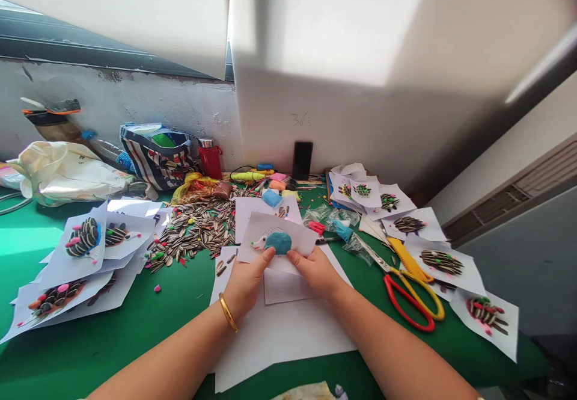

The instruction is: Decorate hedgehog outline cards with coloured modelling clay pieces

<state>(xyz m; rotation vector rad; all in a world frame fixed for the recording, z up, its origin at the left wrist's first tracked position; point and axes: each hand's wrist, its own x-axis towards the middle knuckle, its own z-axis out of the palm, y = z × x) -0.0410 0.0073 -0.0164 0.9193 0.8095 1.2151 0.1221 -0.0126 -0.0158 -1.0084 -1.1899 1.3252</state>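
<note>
Both my hands hold a white paper card [300,231] up in front of me. On the card is a drawn hedgehog with a flat blue clay body [278,242] and a small green dot near its snout. My left hand [246,283] grips the lower left edge, thumb on the front by the blue clay. My right hand [318,272] grips the lower right edge in the same way. Beneath are white paper sheets [288,343]. A few striped sunflower seeds [220,269] lie on the paper beside my left hand.
A heap of sunflower seeds [205,228] spreads at the back left. Finished-looking seed hedgehog cards [83,237] are stacked left, and more cards [442,261] lie right. Scissors [412,298] and a yellow cutter [408,260] rest at right. A phone [302,160] leans on the wall.
</note>
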